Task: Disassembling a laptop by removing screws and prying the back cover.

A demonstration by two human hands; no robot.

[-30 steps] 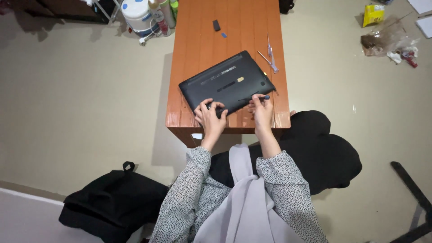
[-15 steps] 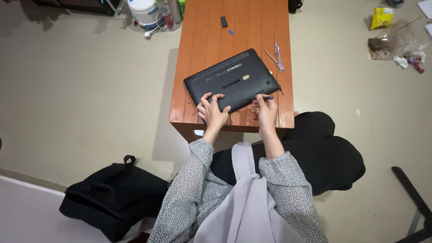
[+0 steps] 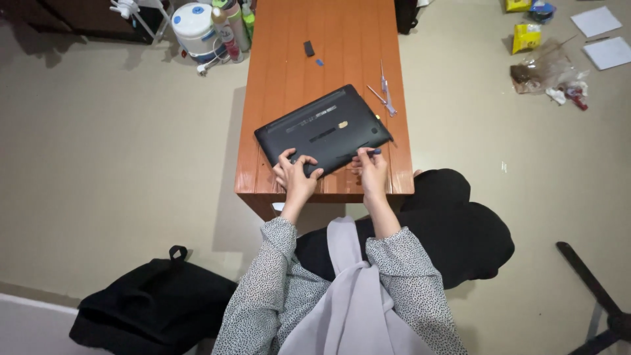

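A black laptop (image 3: 323, 129) lies bottom side up and slanted on a low orange-brown wooden table (image 3: 328, 39). My left hand (image 3: 296, 172) presses on the laptop's near edge, fingers spread over the case. My right hand (image 3: 371, 167) rests at the near right edge and grips a small dark-handled tool (image 3: 373, 152), its tip at the laptop's edge. Both forearms wear speckled sleeves.
Thin clear-handled tools (image 3: 384, 92) lie right of the laptop; a small black part (image 3: 309, 48) and a blue bit (image 3: 319, 62) sit farther back. A black bag (image 3: 154, 304) lies on the floor at left. Bottles and a white container (image 3: 194, 27) stand at top left; snack packets and papers at top right.
The view has shifted slightly; both hands stay on the laptop's near edge, with the right hand still holding the tool there.
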